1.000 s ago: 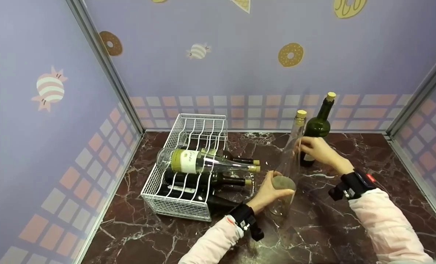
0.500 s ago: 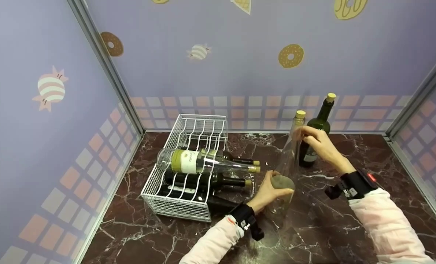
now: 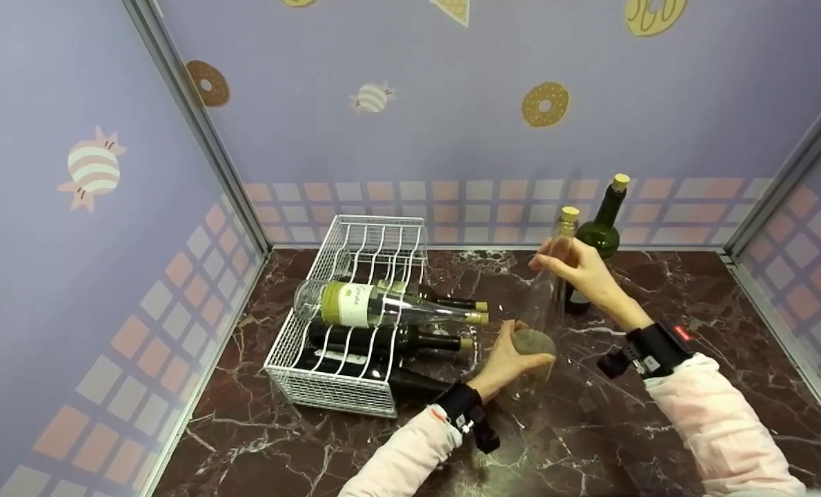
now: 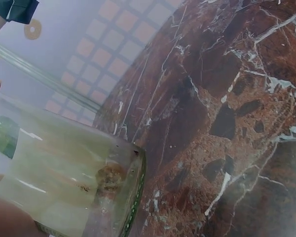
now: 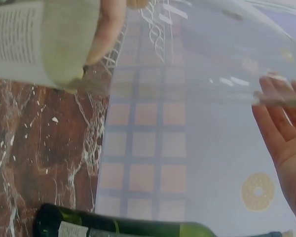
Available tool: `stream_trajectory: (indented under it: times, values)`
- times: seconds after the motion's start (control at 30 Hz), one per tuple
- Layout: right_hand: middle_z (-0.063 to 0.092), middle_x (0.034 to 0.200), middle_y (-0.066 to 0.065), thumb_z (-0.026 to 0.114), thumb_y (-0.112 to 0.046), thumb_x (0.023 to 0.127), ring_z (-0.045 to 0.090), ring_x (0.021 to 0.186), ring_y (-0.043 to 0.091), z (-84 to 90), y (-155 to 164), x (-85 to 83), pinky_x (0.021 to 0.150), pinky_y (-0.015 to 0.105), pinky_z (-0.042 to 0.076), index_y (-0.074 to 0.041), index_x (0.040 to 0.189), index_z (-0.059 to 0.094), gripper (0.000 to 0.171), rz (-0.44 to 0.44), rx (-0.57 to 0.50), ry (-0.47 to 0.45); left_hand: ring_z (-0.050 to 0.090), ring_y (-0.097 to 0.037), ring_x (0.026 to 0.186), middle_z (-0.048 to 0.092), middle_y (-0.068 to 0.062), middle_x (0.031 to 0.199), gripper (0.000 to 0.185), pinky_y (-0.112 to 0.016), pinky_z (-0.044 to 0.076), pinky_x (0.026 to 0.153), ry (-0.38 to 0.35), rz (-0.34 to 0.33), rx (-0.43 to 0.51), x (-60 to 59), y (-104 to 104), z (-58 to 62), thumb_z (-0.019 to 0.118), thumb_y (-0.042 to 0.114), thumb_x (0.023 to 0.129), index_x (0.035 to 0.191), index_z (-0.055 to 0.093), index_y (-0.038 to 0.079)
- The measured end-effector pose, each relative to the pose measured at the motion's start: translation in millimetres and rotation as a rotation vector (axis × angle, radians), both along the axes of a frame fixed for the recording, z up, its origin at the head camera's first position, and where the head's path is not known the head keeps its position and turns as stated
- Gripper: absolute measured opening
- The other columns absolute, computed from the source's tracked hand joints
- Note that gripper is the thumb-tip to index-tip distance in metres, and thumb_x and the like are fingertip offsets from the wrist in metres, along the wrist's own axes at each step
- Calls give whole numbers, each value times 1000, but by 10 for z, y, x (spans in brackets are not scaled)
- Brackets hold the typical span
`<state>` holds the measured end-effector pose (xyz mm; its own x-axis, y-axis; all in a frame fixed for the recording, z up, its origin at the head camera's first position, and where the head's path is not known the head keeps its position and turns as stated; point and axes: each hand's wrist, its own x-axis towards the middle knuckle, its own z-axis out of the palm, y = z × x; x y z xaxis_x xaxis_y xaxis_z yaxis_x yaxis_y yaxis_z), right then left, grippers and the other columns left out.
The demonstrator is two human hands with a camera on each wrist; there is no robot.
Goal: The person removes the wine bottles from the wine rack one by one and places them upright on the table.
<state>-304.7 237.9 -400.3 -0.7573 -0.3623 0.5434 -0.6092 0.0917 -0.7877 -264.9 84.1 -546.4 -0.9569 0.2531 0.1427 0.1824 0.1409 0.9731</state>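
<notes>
A clear glass bottle (image 3: pixel 545 297) with a yellow cork (image 3: pixel 570 212) stands tilted to the right of the wire rack. My left hand (image 3: pixel 510 360) grips its lower body around the greenish label patch (image 3: pixel 535 343), thumb on the near side. My right hand (image 3: pixel 583 270) holds the neck just below the cork, with fingers on its left side; in the right wrist view, this hand (image 5: pixel 286 123) shows palm and fingers at the neck. In the left wrist view the bottle's base (image 4: pixel 133 192) appears close over the marble tabletop (image 4: pixel 222 128).
A dark green corked bottle (image 3: pixel 598 238) stands upright behind my right hand. At left, a white wire rack (image 3: pixel 331 390) carries several lying bottles, among them a clear labelled bottle (image 3: pixel 355 304) on top. Patterned panels (image 3: pixel 452 124) enclose the tabletop at the back and sides.
My right hand has shifted up along the neck and then left, its fingers now reaching across the bottle's neck. The left hand keeps its grip on the lower body in nearly the same place.
</notes>
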Motion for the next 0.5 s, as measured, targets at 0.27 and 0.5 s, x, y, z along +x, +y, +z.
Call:
stream_trajectory:
  times: [0.27, 0.5]
  values:
    - [56, 71, 23, 44, 10, 89, 59, 63, 23, -165, -140, -63, 59, 29, 48, 15, 84, 45, 7, -56, -265, -99, 49, -14, 94, 47, 3, 100, 65, -27, 39, 81, 22, 18, -21, -22, 26, 31, 83, 23, 62, 110, 42, 9]
    - [49, 63, 20, 42, 15, 87, 55, 56, 20, -75, -252, 16, 53, 26, 46, 19, 79, 40, 9, -92, -360, -51, 49, -12, 95, 47, 4, 102, 65, -25, 39, 82, 49, -24, -7, -67, 43, 94, 83, 19, 64, 112, 41, 9]
